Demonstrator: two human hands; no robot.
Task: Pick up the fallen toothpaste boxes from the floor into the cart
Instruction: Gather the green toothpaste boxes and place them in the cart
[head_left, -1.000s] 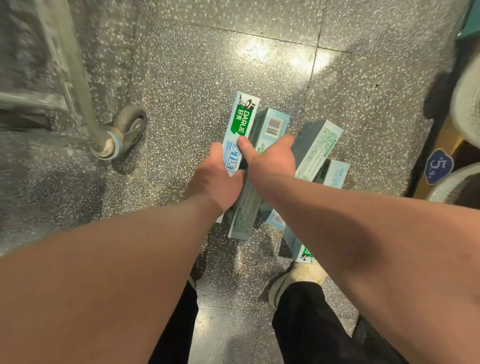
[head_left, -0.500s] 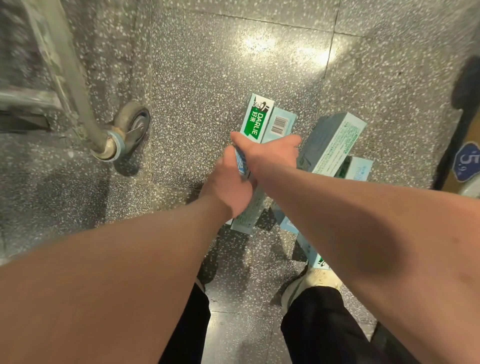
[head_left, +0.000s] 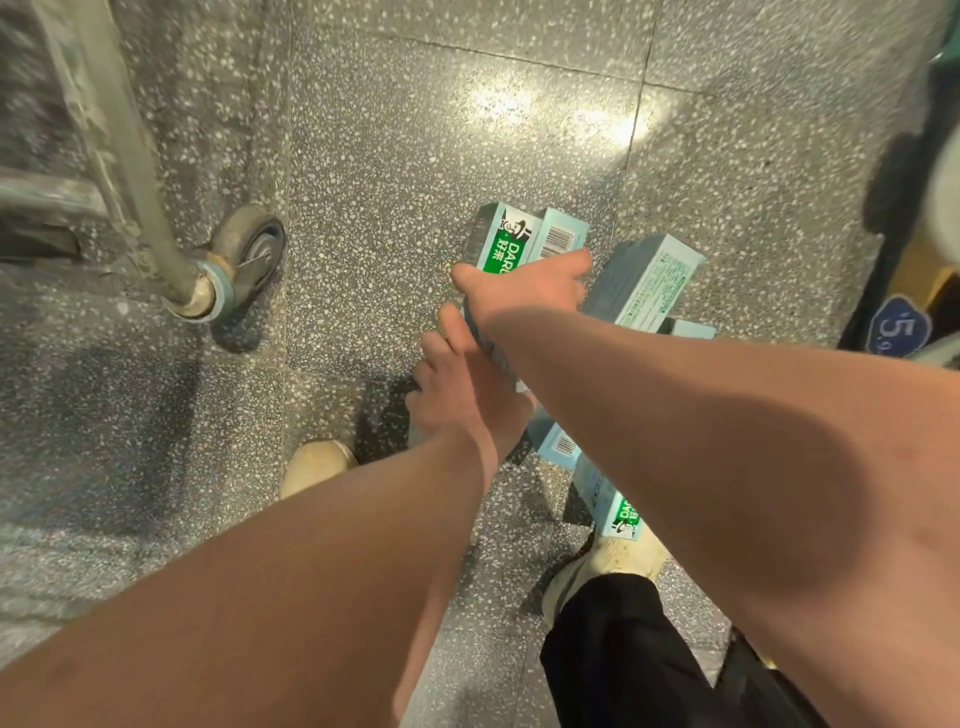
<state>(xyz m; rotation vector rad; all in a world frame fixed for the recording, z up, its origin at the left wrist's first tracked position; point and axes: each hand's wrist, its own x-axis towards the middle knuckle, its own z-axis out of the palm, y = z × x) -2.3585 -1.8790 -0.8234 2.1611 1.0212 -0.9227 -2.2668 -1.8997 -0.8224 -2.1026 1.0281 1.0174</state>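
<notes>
Far left: grey metal cart leg (head_left: 132, 182) with its worn caster wheel (head_left: 252, 254). Next the left hand (head_left: 457, 400), at the near end of a pair of pale blue and green cardboard toothpaste boxes (head_left: 511, 241), can't tell if it's gripping. Then the right hand (head_left: 524, 299) is clamped across that pair, thumb one side, fingers the other. Their long axis runs away from the body and the cart's off left, so I'd guess lift and swing left. More pale blue boxes (head_left: 649, 280) lie on the speckled floor (head_left: 415, 130) further right

R hand (head_left: 524, 296) has slid up the green-label box (head_left: 501, 249), now covering half its name; L hand (head_left: 462, 395) dropped toward the lower end, perhaps still holding.
</notes>
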